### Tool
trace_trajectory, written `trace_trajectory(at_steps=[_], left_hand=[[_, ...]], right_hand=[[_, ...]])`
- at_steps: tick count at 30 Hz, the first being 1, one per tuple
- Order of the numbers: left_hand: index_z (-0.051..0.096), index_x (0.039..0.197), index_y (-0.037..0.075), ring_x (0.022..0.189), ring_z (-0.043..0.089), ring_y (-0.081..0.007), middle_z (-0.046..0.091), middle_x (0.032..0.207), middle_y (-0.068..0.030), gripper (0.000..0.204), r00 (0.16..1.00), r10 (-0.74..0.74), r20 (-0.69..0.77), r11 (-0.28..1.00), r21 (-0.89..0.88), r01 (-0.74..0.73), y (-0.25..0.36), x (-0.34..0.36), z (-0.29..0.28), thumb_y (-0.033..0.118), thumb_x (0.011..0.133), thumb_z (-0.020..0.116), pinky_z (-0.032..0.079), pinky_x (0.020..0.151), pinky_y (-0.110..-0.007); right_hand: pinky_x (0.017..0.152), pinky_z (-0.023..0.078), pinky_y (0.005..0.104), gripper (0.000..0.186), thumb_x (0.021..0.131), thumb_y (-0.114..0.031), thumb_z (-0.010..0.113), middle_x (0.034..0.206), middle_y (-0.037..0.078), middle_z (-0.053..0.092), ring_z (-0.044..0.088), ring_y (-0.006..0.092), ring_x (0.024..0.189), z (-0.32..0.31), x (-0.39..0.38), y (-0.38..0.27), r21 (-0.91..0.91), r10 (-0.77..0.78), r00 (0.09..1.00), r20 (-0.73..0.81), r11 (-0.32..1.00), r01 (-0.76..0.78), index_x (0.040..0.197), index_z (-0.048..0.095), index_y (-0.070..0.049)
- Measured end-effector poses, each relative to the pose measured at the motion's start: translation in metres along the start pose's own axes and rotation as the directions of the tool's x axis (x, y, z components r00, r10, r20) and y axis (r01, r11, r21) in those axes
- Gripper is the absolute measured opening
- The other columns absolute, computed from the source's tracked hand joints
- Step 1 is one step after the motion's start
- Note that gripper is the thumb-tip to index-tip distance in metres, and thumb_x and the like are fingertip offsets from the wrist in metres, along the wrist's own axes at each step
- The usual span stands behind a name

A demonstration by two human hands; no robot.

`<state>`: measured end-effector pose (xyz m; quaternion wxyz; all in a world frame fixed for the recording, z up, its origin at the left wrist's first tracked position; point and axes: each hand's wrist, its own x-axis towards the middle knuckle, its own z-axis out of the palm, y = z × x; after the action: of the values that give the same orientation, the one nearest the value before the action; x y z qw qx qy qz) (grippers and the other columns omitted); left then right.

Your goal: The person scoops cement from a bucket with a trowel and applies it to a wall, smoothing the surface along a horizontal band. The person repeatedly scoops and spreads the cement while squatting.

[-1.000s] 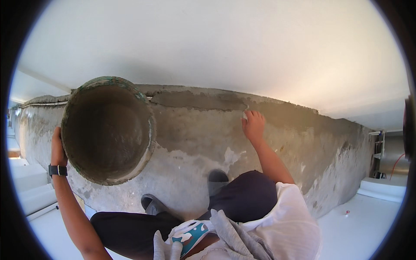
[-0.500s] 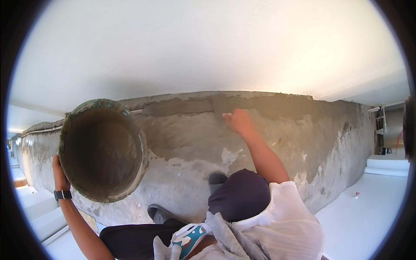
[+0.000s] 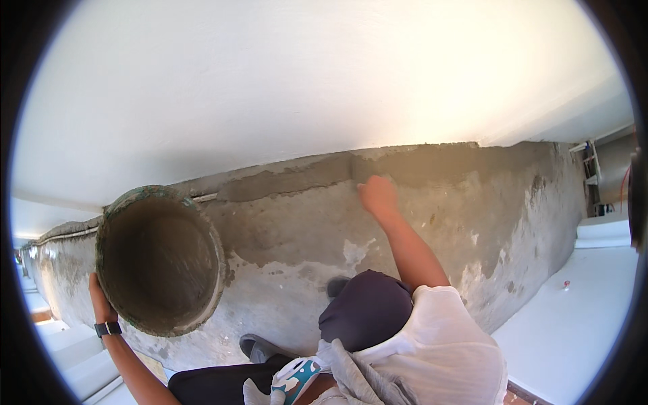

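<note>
A round bucket [image 3: 162, 256], crusted with dried grey mortar and showing green patches near its rim, is tilted with its mouth toward me. My left hand [image 3: 102, 302], with a dark band on the wrist, holds the bucket's outer left side; its fingertips are partly hidden. Along the foot of the white wall runs a strip of wet grey mortar [image 3: 432, 164]. My right hand [image 3: 379, 196] is closed in a fist at the lower edge of this strip. A mortar-coloured flat shape lies just beyond the fist, too indistinct to name.
The white wall [image 3: 310, 74] rises beyond the mortar. A pale pipe [image 3: 71, 235] runs along its base at left. Patchy concrete [image 3: 290, 236] lies around my grey shoes [image 3: 260, 347]. White ledges [image 3: 74, 351] stand at left, a white surface [image 3: 560, 324] at right, and a ladder-like frame [image 3: 591, 165] far right.
The view has tilted slightly. My right hand has shifted a little to the right along the mortar strip. My left hand stays on the bucket.
</note>
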<state>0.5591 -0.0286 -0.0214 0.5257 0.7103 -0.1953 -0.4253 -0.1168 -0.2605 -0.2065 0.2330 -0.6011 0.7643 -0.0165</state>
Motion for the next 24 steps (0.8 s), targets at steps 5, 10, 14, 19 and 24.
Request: trace_trajectory(at_steps=[5,10,14,19,24], left_hand=[[0.065,0.114,0.006,0.1,0.065,-0.0176,0.07,0.113,-0.0042,0.043,0.957,0.037,0.289,0.997,0.058,-0.056,0.005,0.016,-0.017,0.04,0.105,0.039,0.051,0.09,-0.034],[0.063,0.1,0.01,0.09,0.062,-0.0152,0.068,0.102,-0.0023,0.037,0.999,-0.016,0.052,0.999,0.03,0.014,0.006,0.003,0.0,0.037,0.106,0.039,0.05,0.084,-0.033],[0.06,0.096,0.011,0.087,0.06,-0.0139,0.066,0.098,-0.0011,0.035,0.992,-0.011,-0.128,1.0,0.011,0.012,0.005,-0.007,0.018,0.035,0.106,0.038,0.05,0.081,-0.031],[0.062,0.103,0.011,0.091,0.062,-0.0145,0.067,0.103,-0.0012,0.036,0.992,0.05,0.113,0.983,0.169,-0.069,0.012,0.004,0.0,0.036,0.107,0.037,0.05,0.084,-0.03],[0.062,0.104,0.01,0.092,0.061,-0.0141,0.067,0.104,-0.0009,0.036,1.0,-0.013,-0.027,0.998,0.056,0.015,0.004,-0.001,-0.001,0.037,0.107,0.037,0.05,0.084,-0.031]], right_hand=[[0.081,0.055,0.0499,0.035,0.091,-0.033,0.067,0.093,0.025,0.071,0.069,0.0426,0.093,0.023,0.001,-0.017,0.057,-0.077,0.996,-0.052,0.995,0.08,0.09,0.073,0.002],[0.082,0.054,0.0513,0.043,0.092,-0.039,0.064,0.093,0.027,0.07,0.068,0.0442,0.094,0.012,0.01,0.028,0.079,0.044,0.997,-0.067,0.996,-0.039,0.09,0.071,0.004],[0.081,0.054,0.0515,0.044,0.092,-0.041,0.065,0.095,0.027,0.07,0.068,0.0438,0.092,0.015,0.0,0.033,0.013,-0.028,0.993,-0.111,0.999,0.029,0.094,0.071,0.003],[0.081,0.054,0.052,0.049,0.092,-0.045,0.064,0.094,0.027,0.069,0.068,0.0446,0.092,0.036,-0.004,0.024,0.075,-0.074,0.997,-0.037,0.994,0.077,0.097,0.069,0.004],[0.077,0.054,0.0506,0.05,0.089,-0.046,0.067,0.087,0.028,0.069,0.067,0.0451,0.088,0.0,0.031,0.098,0.008,-0.122,0.972,-0.203,0.992,0.126,0.086,0.07,0.004]])
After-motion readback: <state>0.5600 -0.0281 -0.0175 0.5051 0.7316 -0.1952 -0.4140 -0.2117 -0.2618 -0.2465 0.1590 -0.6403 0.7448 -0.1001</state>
